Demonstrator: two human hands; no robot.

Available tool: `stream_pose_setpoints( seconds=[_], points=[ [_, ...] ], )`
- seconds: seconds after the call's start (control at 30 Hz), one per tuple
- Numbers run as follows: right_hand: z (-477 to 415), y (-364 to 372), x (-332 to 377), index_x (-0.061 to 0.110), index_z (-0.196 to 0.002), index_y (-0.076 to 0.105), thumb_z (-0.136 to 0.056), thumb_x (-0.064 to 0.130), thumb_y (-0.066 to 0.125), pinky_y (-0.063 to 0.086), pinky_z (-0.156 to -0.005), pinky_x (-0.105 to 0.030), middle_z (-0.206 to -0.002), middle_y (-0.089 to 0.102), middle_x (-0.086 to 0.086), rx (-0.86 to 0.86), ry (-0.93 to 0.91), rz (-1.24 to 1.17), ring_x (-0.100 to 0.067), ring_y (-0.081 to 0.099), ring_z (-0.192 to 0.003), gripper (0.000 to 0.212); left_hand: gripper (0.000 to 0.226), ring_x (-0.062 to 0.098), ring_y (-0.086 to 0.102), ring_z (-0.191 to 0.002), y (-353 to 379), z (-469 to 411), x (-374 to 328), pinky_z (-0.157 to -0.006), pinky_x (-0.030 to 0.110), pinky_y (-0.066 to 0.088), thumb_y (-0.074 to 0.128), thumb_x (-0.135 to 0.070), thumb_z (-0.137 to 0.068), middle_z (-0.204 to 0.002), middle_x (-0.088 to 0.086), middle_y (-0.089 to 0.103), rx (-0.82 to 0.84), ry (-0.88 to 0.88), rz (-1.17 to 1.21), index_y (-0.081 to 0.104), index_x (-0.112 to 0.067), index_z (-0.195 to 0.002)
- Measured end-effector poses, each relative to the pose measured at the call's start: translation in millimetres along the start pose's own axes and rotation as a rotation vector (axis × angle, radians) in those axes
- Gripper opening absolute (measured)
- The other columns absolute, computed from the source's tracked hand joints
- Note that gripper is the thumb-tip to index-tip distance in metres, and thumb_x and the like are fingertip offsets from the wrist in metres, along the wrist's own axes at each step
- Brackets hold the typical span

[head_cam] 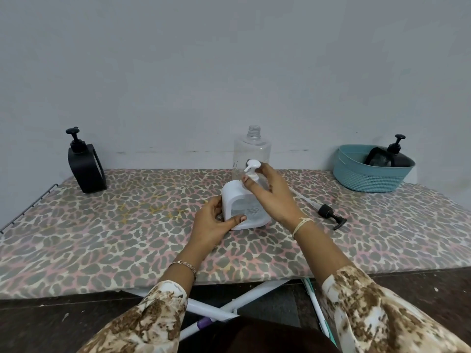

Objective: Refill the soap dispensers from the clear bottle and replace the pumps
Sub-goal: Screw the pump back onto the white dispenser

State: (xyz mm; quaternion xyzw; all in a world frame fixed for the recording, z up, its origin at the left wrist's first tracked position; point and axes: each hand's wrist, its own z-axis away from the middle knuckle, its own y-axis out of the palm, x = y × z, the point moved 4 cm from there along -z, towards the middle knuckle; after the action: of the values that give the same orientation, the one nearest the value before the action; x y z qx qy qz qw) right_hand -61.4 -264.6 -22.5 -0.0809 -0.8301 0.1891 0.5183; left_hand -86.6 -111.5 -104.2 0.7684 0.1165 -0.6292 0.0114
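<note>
Head view: white dispenser upright in curled left grip, its white pump pinched in right grip.

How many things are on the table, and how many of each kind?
Black soap dispensers: 2
White soap dispenser: 1
Clear bottle: 1
Loose black pump: 1
Blue basket: 1
Total: 6

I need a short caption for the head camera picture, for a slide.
The left hand steadies the white dispenser while the right hand grips its white pump, clear bottle behind.
</note>
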Motion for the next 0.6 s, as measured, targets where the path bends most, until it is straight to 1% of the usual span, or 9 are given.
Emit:
stream_pose_setpoints(
  seconds=[0.07, 0.13, 0.2, 0.3, 0.37, 0.43, 0.5, 0.57, 0.6],
  points=[
    [5.4, 4.9, -3.0, 0.022, -0.12, 0.062, -0.096, 0.042, 0.05, 0.047, -0.092, -0.028, -0.116, 0.065, 0.01, -0.058, -0.015, -0.042, -0.004, 0.059, -0.108, 0.033, 0.054, 0.005, 0.066, -0.1, 0.0, -0.6, 0.0, -0.083, 0.024, 0.054, 0.088, -0.019, -0.066, -0.11, -0.006, 0.068, 0.002, -0.003, -0.006, 0.057, -0.027, -0.109],
    [11.0, 5.8, -6.7, 0.022, -0.116, 0.066, -0.098, 0.037, 0.05, 0.048, -0.087, -0.023, -0.113, 0.068, 0.006, -0.178, 0.002, -0.097, -0.001, 0.06, -0.101, 0.028, 0.055, 0.005, 0.065, -0.1, 0.3, -0.9, 0.0, -0.083, 0.023, 0.054, 0.088, -0.019, -0.066, -0.11, -0.006, 0.067, 0.004, -0.006, -0.013, 0.056, -0.027, -0.11],
    [16.5, 2.6, -8.4, 0.026, -0.11, 0.068, -0.097, 0.029, 0.054, 0.047, -0.084, -0.019, -0.108, 0.069, 0.008, -0.309, 0.018, -0.119, 0.002, 0.06, -0.097, 0.019, 0.056, 0.006, 0.064, -0.101, 0.1, -1.4, 0.9, -0.085, 0.025, 0.054, 0.088, -0.019, -0.066, -0.111, -0.005, 0.067, 0.004, -0.016, -0.01, 0.056, -0.027, -0.11],
    [22.2, -5.5, -8.2, 0.027, -0.096, 0.066, -0.094, 0.025, 0.057, 0.052, -0.084, -0.033, -0.095, 0.067, 0.011, -0.461, -0.029, -0.051, -0.005, 0.061, -0.092, 0.01, 0.058, 0.007, 0.064, -0.103, -0.1, -1.8, 2.2, -0.086, 0.025, 0.053, 0.088, -0.019, -0.065, -0.112, -0.004, 0.067, 0.004, -0.026, -0.005, 0.056, -0.024, -0.113],
    [21.9, -5.5, -6.3, 0.027, -0.1, 0.065, -0.093, 0.023, 0.056, 0.05, -0.088, -0.037, -0.099, 0.065, 0.011, -0.44, -0.05, 0.004, -0.007, 0.058, -0.097, 0.012, 0.059, 0.007, 0.064, -0.103, -0.1, -2.2, 2.4, -0.086, 0.025, 0.053, 0.088, -0.02, -0.066, -0.112, -0.004, 0.067, 0.006, -0.027, -0.008, 0.056, -0.023, -0.115],
    [20.1, -0.2, -3.9, 0.031, -0.115, 0.062, -0.096, 0.024, 0.053, 0.044, -0.097, -0.037, -0.109, 0.06, 0.014, -0.337, -0.044, 0.03, -0.009, 0.053, -0.11, 0.022, 0.06, 0.008, 0.064, -0.102, 0.1, -2.4, 2.7, -0.087, 0.027, 0.054, 0.088, -0.021, -0.066, -0.112, -0.003, 0.067, 0.009, -0.025, -0.006, 0.057, -0.022, -0.116],
    [18.8, 5.0, -1.7, 0.024, -0.126, 0.06, -0.099, 0.027, 0.049, 0.038, -0.104, -0.044, -0.111, 0.051, 0.019, -0.258, -0.027, 0.068, -0.012, 0.05, -0.118, 0.029, 0.059, 0.008, 0.065, -0.102, 0.1, -2.6, 3.5, -0.088, 0.029, 0.055, 0.088, -0.022, -0.065, -0.112, -0.003, 0.068, 0.013, -0.023, 0.0, 0.057, -0.021, -0.116],
    [19.2, 8.9, 0.2, 0.019, -0.126, 0.06, -0.101, 0.028, 0.046, 0.033, -0.106, -0.048, -0.108, 0.047, 0.022, -0.243, -0.032, 0.135, -0.013, 0.049, -0.119, 0.03, 0.06, 0.009, 0.065, -0.103, 0.0, -2.9, 5.0, -0.089, 0.03, 0.055, 0.089, -0.023, -0.065, -0.113, -0.003, 0.068, 0.017, -0.03, 0.004, 0.057, -0.022, -0.116],
    [19.3, 10.0, 0.4, 0.019, -0.124, 0.06, -0.101, 0.03, 0.046, 0.031, -0.106, -0.048, -0.107, 0.047, 0.022, -0.256, -0.032, 0.16, -0.012, 0.049, -0.119, 0.029, 0.061, 0.01, 0.065, -0.104, 0.0, -3.1, 5.6, -0.089, 0.031, 0.055, 0.089, -0.023, -0.065, -0.114, -0.002, 0.068, 0.017, -0.033, 0.004, 0.057, -0.021, -0.117]
  ],
)
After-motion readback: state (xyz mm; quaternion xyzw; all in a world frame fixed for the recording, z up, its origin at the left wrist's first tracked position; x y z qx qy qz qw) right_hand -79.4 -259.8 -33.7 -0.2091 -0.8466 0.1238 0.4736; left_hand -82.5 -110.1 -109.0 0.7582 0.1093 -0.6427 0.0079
